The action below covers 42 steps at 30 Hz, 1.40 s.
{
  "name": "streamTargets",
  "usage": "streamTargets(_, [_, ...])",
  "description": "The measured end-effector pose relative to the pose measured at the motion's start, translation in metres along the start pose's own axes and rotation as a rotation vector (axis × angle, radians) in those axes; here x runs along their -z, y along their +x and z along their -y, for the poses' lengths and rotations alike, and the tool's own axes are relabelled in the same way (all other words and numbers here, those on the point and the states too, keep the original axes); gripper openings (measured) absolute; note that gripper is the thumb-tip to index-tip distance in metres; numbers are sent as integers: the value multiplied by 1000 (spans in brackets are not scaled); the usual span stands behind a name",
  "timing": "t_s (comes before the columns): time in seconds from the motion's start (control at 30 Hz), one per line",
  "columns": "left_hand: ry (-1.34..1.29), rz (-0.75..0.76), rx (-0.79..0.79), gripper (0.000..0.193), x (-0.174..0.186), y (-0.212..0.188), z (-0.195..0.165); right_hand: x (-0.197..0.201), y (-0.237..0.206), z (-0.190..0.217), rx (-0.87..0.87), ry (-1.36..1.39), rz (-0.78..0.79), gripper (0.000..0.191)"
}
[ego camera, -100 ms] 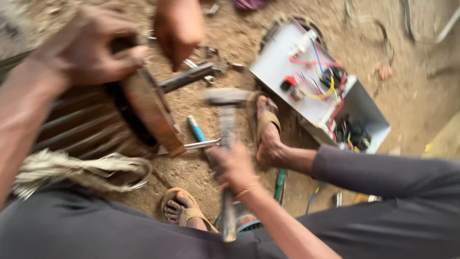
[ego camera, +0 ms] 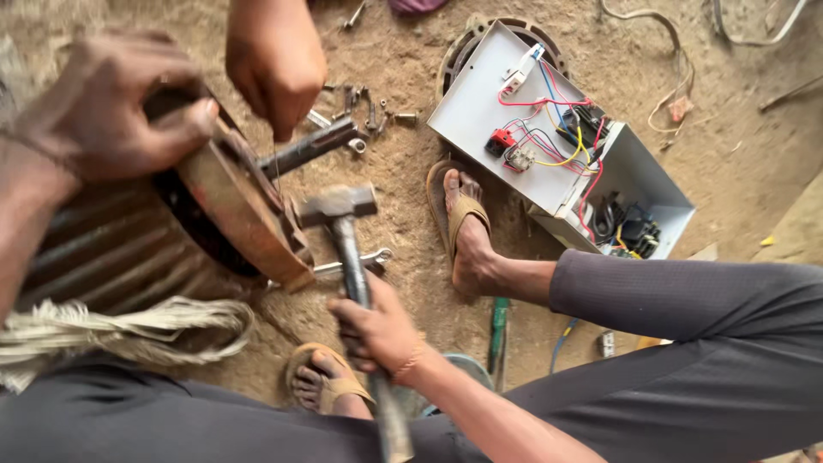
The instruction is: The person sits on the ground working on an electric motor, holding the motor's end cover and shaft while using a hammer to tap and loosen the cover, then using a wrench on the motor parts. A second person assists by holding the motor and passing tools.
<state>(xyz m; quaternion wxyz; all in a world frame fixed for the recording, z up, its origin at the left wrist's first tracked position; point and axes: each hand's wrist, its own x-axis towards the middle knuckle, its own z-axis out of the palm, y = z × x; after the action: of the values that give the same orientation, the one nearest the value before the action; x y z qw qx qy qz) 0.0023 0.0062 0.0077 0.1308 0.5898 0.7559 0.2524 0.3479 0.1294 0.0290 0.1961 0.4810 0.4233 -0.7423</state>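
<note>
Little open room is left in front of the motor: its rusty end cover is hemmed in by a sandalled foot just to the right, with a spanner lying on the dirt floor between them. Beyond the foot, well apart from the motor, an open grey wiring box is seen. The hammer is held upright, head just beside the cover's edge, its handle wrapped tightly by the right hand. The left hand is laid over the cover's top rim; being blurred, its grip cannot be told. The motor's shaft is touched from above by another person's hand.
</note>
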Motion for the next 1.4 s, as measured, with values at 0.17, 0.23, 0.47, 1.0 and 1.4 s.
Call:
streamTargets(0.17, [11,-125,-137,26,-1,9,-1,88,49,5,89,-22,-189,14])
streamTargets(0.23, [11,-134,-138,26,-6,13,1,127,83,19,233,172,-218,11])
streamTargets(0.47, [8,-89,-63,26,-8,13,4,81,209,14,346,-253,-160,15])
streamTargets(1.0, [69,-90,-95,26,-10,16,4,79,53,-4,39,30,8,17])
streamTargets(1.4, [-82,-115,-102,24,-6,19,4,151,158,64,151,459,-109,9])
